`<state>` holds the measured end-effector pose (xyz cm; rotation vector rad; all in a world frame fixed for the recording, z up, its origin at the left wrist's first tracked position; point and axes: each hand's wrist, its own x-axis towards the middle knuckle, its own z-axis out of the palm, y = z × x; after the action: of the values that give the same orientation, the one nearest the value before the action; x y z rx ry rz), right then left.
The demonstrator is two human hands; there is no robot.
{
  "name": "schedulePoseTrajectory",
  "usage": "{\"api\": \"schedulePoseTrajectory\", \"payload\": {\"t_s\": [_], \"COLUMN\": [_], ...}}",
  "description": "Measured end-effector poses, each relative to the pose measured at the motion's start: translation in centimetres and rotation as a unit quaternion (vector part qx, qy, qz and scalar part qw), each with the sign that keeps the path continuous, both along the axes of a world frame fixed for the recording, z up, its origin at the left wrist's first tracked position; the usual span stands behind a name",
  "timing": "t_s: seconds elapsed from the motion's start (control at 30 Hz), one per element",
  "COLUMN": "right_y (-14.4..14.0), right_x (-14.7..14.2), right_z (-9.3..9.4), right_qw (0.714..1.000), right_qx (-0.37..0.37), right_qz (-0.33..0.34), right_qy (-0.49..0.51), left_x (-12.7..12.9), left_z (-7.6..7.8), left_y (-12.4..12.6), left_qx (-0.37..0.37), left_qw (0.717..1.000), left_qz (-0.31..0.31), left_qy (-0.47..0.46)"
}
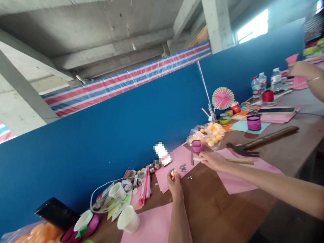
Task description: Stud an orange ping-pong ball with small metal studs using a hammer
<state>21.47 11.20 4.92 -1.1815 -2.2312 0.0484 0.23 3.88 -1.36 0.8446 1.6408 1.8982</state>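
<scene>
My left hand (175, 186) pinches a small orange ball (173, 172) whose upper side is partly covered with shiny silver pieces. My right hand (212, 161) is closed around the wooden handle of a small hammer (239, 161). The hammer's head points left, a short distance to the right of the ball and apart from it. Between the two hands, a little pile of silver tack-like bits (182, 167) lies on pink paper (162, 179). A few more loose silver bits (189, 178) rest on the brown table (210, 206).
A claw hammer (263, 139) lies at the right. Behind my hands are a clear bag of orange balls (214, 136), a purple ring-shaped holder (197, 146) and a phone (163, 154). Paper cups (128, 219) and clutter stand left. A blue partition (121, 135) runs behind. Another person's hand (303, 70) is far right.
</scene>
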Motion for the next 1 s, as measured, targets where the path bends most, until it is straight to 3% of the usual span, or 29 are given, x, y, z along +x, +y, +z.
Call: {"api": "schedulePoseTrajectory", "payload": {"t_s": [0.17, 0.5, 1.0], "right_y": [1.5, 4.6, 2.6], "right_x": [1.1, 0.9, 1.6], "right_z": [-1.2, -3.2, -3.9], "right_qw": [0.999, 0.994, 0.981], "right_qx": [-0.011, 0.039, 0.193], "right_qz": [-0.008, 0.033, 0.006], "right_qy": [-0.046, -0.099, -0.007], "left_x": [0.0, -0.1, -0.7], "left_z": [0.1, 0.2, -0.3], "left_y": [-0.1, -0.1, 0.3], "left_qx": [0.007, 0.013, -0.002], "left_qw": [1.0, 1.0, 0.999], "left_qz": [-0.024, -0.019, -0.032], "left_qy": [-0.001, -0.02, -0.003]}}
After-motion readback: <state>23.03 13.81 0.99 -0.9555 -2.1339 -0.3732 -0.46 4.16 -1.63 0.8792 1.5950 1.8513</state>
